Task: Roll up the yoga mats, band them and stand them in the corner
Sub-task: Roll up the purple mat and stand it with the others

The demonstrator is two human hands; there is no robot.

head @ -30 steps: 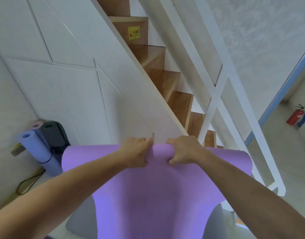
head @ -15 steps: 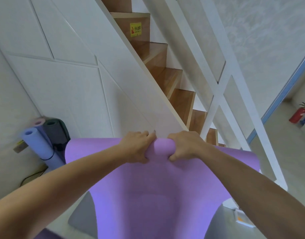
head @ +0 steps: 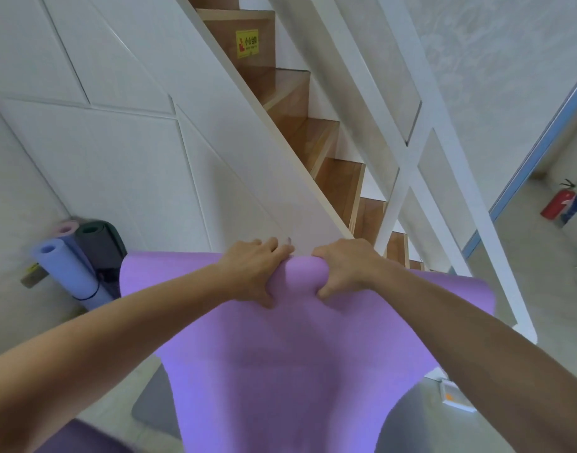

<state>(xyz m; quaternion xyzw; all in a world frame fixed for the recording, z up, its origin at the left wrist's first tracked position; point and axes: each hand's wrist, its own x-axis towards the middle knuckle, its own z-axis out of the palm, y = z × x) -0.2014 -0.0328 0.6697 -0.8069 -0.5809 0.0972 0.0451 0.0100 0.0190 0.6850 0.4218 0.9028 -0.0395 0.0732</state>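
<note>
A purple yoga mat [head: 297,364] hangs lifted in front of me, its top edge held up and bunched at the middle. My left hand [head: 251,273] grips that top edge left of centre, fingers curled over it. My right hand [head: 346,269] grips the edge just right of centre, close beside the left. Rolled mats stand in the corner at the left: a light blue one [head: 68,273] with a dark band, a pink one [head: 66,228] and a dark grey one [head: 99,243].
A grey mat [head: 156,407] lies flat on the floor beneath the purple one. A wooden staircase [head: 316,135] with a white railing [head: 440,178] rises ahead. A fire extinguisher [head: 556,204] stands far right. A small white box [head: 453,395] lies on the floor at right.
Both hands have kept their grip on the mat's top edge. The view has shifted slightly, and the mat's top edge sits a little higher and wider across the frame.
</note>
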